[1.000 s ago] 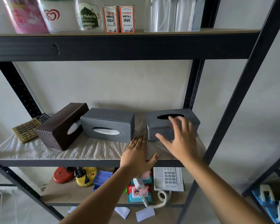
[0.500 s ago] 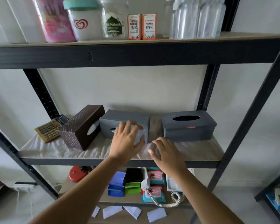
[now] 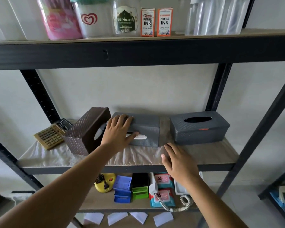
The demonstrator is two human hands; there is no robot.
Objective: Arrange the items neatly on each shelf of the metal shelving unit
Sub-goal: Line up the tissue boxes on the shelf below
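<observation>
Left hand (image 3: 118, 132) grips the middle grey woven-texture tissue box (image 3: 142, 132) (lying on its side) on the crinkly-covered middle shelf (image 3: 212, 155); right hand (image 3: 178, 160) hovers flat, fingers spread, holding nothing.

The left hand (image 3: 118, 133) reaches forward on an outstretched bare forearm, palm down, fingers spread and curled over an edge, thumb pressed along the front. The right hand (image 3: 178, 160) hangs lower and nearer, palm down, fingers loosely extended and together, gripping nothing, its forearm angling in from the lower right.
</observation>
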